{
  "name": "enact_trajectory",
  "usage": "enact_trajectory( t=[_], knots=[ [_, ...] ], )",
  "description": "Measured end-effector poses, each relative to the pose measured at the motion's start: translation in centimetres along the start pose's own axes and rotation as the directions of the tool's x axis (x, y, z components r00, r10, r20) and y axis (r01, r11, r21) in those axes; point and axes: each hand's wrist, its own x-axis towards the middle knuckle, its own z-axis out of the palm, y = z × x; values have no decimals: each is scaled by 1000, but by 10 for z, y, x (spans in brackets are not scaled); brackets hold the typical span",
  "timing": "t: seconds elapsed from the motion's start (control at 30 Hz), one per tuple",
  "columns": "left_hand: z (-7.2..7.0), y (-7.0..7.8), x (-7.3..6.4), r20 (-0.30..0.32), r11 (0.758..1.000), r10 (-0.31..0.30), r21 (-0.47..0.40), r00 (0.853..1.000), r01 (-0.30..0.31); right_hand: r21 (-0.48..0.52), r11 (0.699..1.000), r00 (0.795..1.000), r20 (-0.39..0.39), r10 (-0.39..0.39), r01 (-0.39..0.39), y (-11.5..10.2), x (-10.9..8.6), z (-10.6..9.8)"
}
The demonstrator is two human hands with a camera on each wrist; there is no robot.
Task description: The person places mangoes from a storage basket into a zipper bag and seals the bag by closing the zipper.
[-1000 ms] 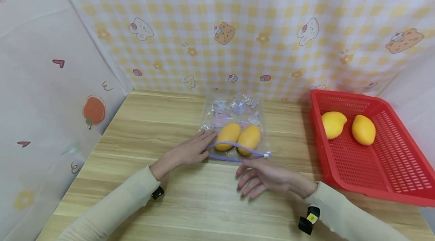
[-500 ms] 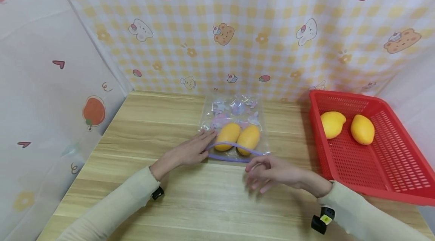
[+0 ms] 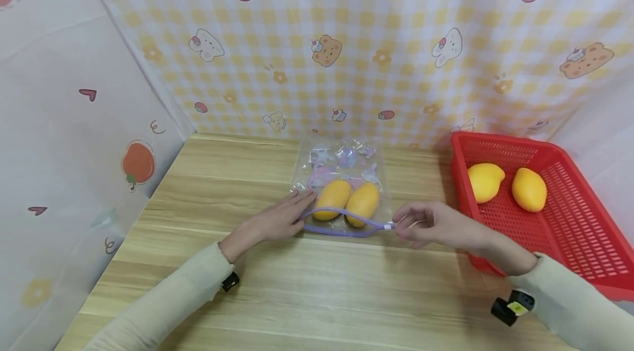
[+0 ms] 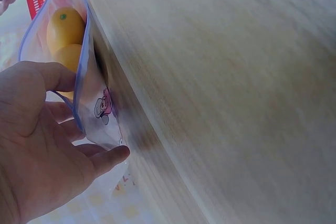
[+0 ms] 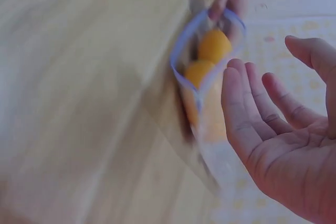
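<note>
A clear zip bag (image 3: pixel 303 166) with purple edging and printed pictures lies on the table, its mouth toward me and parted. Two yellow-orange mangoes (image 3: pixel 363 204) lie side by side inside. My left hand (image 3: pixel 272 221) rests on the bag's left edge with its fingers fairly straight; in the left wrist view the thumb (image 4: pixel 59 77) overlaps the purple rim. Beside the bag's right corner, at the white slider (image 3: pixel 388 226), is my right hand (image 3: pixel 438 224), fingers loosely bent. In the right wrist view its thumb stands well apart from the fingers, with nothing between them.
A red plastic basket (image 3: pixel 525 246) with slotted walls stands at the right, close behind the right forearm. It contains two yellow lemon-shaped fruits (image 3: pixel 529 190). Patterned cloth (image 3: pixel 381 10) hangs along the back edge of the wooden table (image 3: pixel 307 296).
My right hand has moved right along the bag's mouth, from under its front edge to just past the right corner. The left hand and the mangoes have stayed in place.
</note>
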Motion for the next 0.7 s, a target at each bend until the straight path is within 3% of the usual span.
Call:
enact_trajectory(
  t=[0.23, 0.43, 0.53, 0.7],
  knots=[
    [-1, 1, 0, 11, 1000, -9, 0, 1000, 9, -121, 992, 997, -79, 11, -21, -9, -19, -34],
    [-1, 1, -1, 14, 1000, -7, 2, 1000, 7, -235, 972, 986, -163, -25, -15, -15, -38, -69],
    [-1, 1, -1, 15, 1000, -7, 1, 1000, 7, -329, 944, 973, -227, -50, -29, -18, -49, -88],
    [-2, 1, -2, 13, 1000, -4, 6, 1000, 4, -523, 836, 940, -340, -27, -165, -21, -69, -119]
  ],
)
